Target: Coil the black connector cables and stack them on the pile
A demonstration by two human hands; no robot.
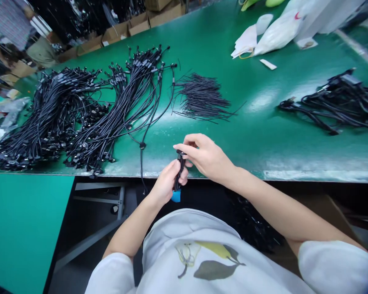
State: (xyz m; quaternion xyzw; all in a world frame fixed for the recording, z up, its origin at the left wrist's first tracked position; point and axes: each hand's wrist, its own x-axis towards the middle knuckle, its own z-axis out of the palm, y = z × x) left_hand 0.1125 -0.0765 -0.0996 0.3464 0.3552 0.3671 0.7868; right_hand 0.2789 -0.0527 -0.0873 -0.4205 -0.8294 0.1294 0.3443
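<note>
My left hand [167, 183] is closed around a folded black cable bundle [180, 169] just past the front edge of the green table [263, 134]. A small blue piece [176, 196] shows below that hand. My right hand [207, 157] pinches the top of the same bundle, fingers curled over its upper end. Both hands meet at the table's front edge, above my lap.
Big piles of black cables [58, 114] lie on the table's left. A heap of thin black ties [202, 98] sits in the middle, another cable pile [340, 102] at right. White bags [276, 32] lie far back. Cardboard boxes [141, 22] line the far edge.
</note>
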